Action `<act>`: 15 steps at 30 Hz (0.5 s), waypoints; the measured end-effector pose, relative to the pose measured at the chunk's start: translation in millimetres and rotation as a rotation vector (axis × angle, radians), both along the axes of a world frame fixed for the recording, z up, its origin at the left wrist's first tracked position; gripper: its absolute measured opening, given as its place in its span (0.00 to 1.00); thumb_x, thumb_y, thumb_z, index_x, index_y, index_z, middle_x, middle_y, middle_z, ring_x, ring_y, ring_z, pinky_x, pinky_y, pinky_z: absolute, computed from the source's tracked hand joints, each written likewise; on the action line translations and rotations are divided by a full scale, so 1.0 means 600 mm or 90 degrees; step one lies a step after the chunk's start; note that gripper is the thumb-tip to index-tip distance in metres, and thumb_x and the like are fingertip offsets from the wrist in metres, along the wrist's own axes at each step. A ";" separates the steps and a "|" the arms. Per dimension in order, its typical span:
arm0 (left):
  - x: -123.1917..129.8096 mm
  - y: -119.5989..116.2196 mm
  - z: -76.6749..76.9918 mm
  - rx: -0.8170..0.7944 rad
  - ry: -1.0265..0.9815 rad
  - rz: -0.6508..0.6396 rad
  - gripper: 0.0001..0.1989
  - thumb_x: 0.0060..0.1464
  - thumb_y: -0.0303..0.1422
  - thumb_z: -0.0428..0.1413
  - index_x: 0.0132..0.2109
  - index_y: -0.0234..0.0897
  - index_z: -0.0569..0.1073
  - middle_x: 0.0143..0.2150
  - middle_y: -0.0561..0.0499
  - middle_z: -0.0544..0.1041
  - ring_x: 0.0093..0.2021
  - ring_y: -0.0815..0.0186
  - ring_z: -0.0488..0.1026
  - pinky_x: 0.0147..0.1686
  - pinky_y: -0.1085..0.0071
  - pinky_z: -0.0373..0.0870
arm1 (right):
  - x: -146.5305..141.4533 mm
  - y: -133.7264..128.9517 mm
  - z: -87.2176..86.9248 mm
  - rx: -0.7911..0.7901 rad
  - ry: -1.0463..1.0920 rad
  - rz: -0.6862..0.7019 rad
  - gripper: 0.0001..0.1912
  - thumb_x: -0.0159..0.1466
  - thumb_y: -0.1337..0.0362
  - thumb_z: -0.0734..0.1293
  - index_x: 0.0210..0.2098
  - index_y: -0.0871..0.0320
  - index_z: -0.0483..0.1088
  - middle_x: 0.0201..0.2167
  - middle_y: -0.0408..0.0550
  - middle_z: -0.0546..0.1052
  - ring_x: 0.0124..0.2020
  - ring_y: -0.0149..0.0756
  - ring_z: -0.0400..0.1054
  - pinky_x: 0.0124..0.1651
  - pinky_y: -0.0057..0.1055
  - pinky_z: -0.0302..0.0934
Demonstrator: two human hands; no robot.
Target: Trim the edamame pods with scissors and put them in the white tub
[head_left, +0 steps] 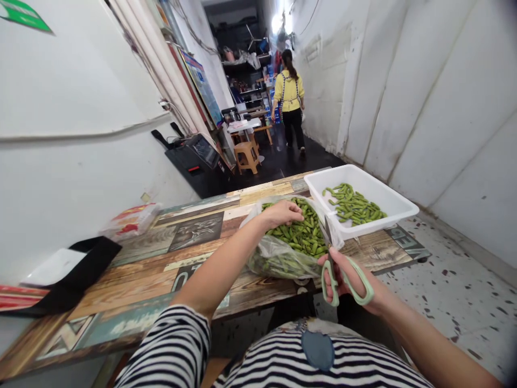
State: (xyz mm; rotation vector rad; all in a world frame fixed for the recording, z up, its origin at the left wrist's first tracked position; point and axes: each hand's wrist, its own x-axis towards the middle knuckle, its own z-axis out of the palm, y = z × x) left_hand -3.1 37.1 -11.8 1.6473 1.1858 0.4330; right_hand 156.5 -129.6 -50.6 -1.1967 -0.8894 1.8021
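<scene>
Green edamame pods (301,237) fill a clear plastic bag (266,250) that lies with its mouth spread on the wooden table. Over the pods, my left hand (283,213) has its fingers curled together; whether something is pinched in them is hidden. My right hand (345,275) is closed around a pair of scissors (357,283) with pale green handles. Their dark blades point away from me, between the bag's right edge and a white plastic tray (390,199). More loose edamame pods (355,206) lie in that tray.
The patchwork-patterned table (141,275) carries a red-and-clear package (131,221) and a black holder (97,264) at left. Beyond it are a black device (197,156) and an orange stool (246,156). A person (290,97) in a yellow top stands farther back, facing away.
</scene>
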 end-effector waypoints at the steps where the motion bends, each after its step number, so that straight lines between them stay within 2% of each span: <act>1: -0.009 -0.008 0.003 -0.037 -0.030 0.004 0.08 0.36 0.29 0.61 0.27 0.31 0.70 0.21 0.57 0.67 0.19 0.78 0.58 0.19 0.78 0.53 | -0.002 0.002 0.004 0.004 -0.018 0.012 0.23 0.59 0.43 0.59 0.36 0.57 0.62 0.17 0.38 0.68 0.14 0.31 0.64 0.19 0.29 0.60; 4: -0.022 -0.030 0.009 -0.075 -0.042 0.002 0.10 0.36 0.29 0.62 0.30 0.30 0.72 0.21 0.57 0.68 0.19 0.78 0.60 0.19 0.79 0.55 | -0.011 0.010 0.022 0.039 -0.084 0.048 0.23 0.58 0.42 0.59 0.35 0.57 0.62 0.15 0.37 0.67 0.14 0.31 0.64 0.18 0.28 0.59; 8: -0.021 -0.051 0.018 -0.030 -0.015 0.003 0.11 0.36 0.30 0.63 0.31 0.30 0.75 0.20 0.56 0.68 0.21 0.77 0.60 0.21 0.78 0.57 | -0.020 0.018 0.040 0.075 -0.151 0.074 0.24 0.58 0.40 0.57 0.33 0.57 0.61 0.13 0.37 0.65 0.13 0.31 0.64 0.16 0.25 0.56; 12: -0.020 -0.058 0.025 -0.016 -0.002 0.005 0.10 0.35 0.31 0.64 0.28 0.30 0.75 0.18 0.57 0.67 0.21 0.76 0.60 0.21 0.77 0.57 | -0.020 0.023 0.039 0.069 -0.194 0.069 0.24 0.57 0.40 0.58 0.31 0.56 0.61 0.10 0.35 0.62 0.09 0.29 0.59 0.13 0.25 0.55; 15: -0.022 -0.057 0.022 -0.043 -0.016 0.017 0.09 0.36 0.31 0.64 0.26 0.30 0.74 0.17 0.57 0.66 0.20 0.77 0.58 0.20 0.78 0.55 | -0.018 0.026 0.034 0.039 -0.230 0.050 0.23 0.56 0.41 0.61 0.29 0.56 0.62 0.09 0.34 0.60 0.08 0.28 0.56 0.10 0.25 0.54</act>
